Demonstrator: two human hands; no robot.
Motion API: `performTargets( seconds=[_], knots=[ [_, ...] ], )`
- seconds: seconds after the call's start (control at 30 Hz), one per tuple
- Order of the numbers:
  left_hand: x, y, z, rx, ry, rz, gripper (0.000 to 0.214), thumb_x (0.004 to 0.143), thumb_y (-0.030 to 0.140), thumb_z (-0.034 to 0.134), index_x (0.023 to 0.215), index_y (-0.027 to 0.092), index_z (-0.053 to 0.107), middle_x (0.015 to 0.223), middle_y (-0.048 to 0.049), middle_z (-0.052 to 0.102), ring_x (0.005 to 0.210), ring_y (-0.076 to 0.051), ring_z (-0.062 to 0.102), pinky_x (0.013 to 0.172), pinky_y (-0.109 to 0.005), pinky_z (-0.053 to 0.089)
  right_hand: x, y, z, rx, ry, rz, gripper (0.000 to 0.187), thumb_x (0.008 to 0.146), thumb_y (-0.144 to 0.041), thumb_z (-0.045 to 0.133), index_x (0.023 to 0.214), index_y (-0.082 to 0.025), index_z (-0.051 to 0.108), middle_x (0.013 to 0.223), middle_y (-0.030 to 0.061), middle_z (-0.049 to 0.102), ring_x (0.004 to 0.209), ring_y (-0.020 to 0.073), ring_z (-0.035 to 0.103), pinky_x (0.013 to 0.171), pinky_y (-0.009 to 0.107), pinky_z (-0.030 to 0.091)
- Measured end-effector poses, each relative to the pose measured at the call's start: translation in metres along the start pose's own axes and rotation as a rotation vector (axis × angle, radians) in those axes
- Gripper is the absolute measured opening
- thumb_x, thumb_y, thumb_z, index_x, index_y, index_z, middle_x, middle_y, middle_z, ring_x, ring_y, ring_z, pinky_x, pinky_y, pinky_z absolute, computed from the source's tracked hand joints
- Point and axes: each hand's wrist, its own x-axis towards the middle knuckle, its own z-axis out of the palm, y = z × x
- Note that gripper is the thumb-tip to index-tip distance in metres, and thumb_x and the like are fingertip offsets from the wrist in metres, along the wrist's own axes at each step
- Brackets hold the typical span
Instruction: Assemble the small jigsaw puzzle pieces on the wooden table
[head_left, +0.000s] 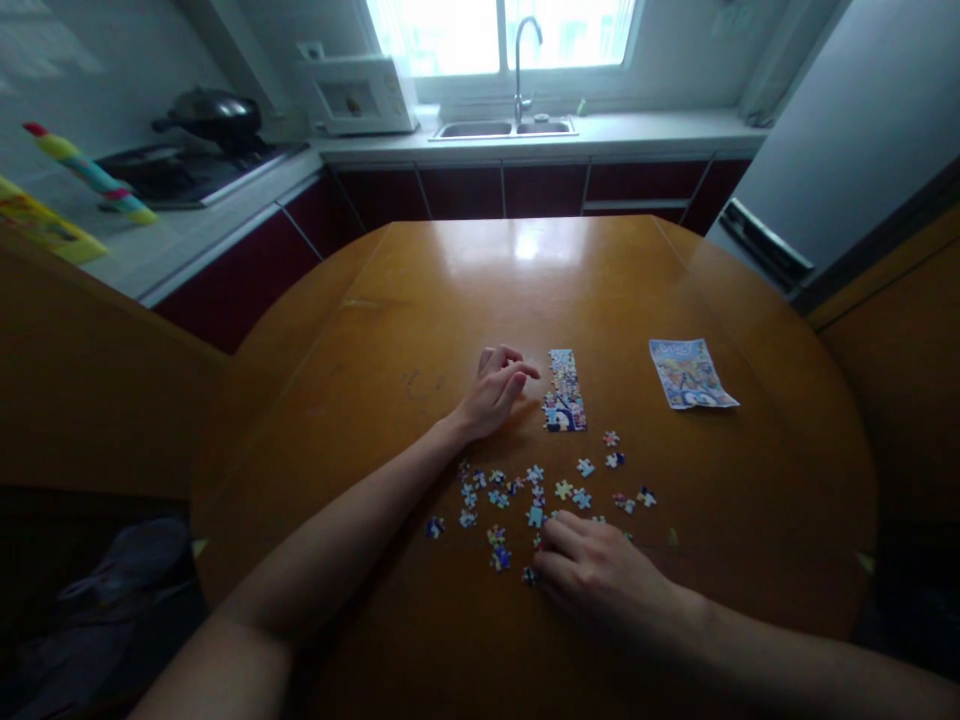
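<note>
My left hand [495,392] hovers just left of a partly joined jigsaw puzzle [566,392], its index finger stretched toward the puzzle and the other fingers loosely bent, with nothing held. My right hand [589,562] is low over the loose puzzle pieces [498,498], fingers curled down among them. Its fingertips are partly hidden, so whatever they pinch does not show. A light blue puzzle piece [535,516] lies right beside those fingers. Several more pieces are scattered between and around both hands.
A creased printed picture sheet [690,373] lies on the wooden table [420,300], right of the puzzle. Beyond the table are a counter with a sink [480,130], a microwave [360,97] and a stove with a wok [214,115]. A fridge [847,130] stands at right.
</note>
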Motion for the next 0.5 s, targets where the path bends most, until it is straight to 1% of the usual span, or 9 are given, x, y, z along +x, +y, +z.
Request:
performTargets(
  seconds=[0.13,0.23,0.3,0.4,0.5],
  knots=[
    [0.0,0.0,0.0,0.002,-0.01,-0.02,0.075,0.101,0.066,0.013,0.103,0.02,0.072,0.106,-0.0084,0.052,0.106,-0.024,0.044,0.103,-0.043,0.036,0.003,0.003,-0.001,-0.032,0.006,-0.044,0.015,0.096,-0.018,0.057,0.082,-0.018,0.062,0.086,0.0041,0.062,0.078,0.019,0.054,0.062,0.031,0.044],
    [0.0,0.001,0.0,-0.001,-0.011,-0.019,0.074,0.101,0.065,0.014,0.104,0.019,0.072,0.106,-0.0086,0.052,0.106,-0.024,0.045,0.103,-0.043,0.036,0.005,0.003,-0.008,-0.026,-0.002,-0.016,0.01,0.093,-0.022,0.063,0.085,-0.017,0.063,0.089,0.0052,0.062,0.081,0.0199,0.055,0.068,0.032,0.047],
    [0.0,0.001,0.0,-0.001,-0.016,-0.02,0.074,0.101,0.065,0.014,0.104,0.02,0.073,0.107,-0.0085,0.051,0.106,-0.024,0.045,0.104,-0.043,0.035,0.006,0.002,-0.012,-0.03,0.002,0.0,0.01,0.091,-0.024,0.067,0.086,-0.016,0.063,0.089,0.0059,0.063,0.082,0.0205,0.055,0.07,0.033,0.047],
    [0.0,0.001,-0.001,-0.002,-0.019,-0.015,0.071,0.102,0.064,0.016,0.104,0.021,0.073,0.108,-0.0085,0.052,0.106,-0.024,0.045,0.104,-0.043,0.036,0.006,0.002,-0.012,-0.029,0.019,-0.017,0.01,0.093,-0.022,0.063,0.084,-0.017,0.063,0.088,0.0054,0.062,0.08,0.0194,0.054,0.068,0.032,0.046],
    [0.0,0.001,-0.001,-0.003,-0.013,-0.001,0.069,0.102,0.062,0.018,0.104,0.021,0.073,0.107,-0.0085,0.051,0.106,-0.024,0.045,0.103,-0.043,0.036,0.004,0.003,-0.005,-0.023,0.036,-0.029,0.017,0.096,-0.02,0.056,0.08,-0.018,0.061,0.085,0.0044,0.062,0.078,0.0181,0.053,0.066,0.031,0.044]
  ],
)
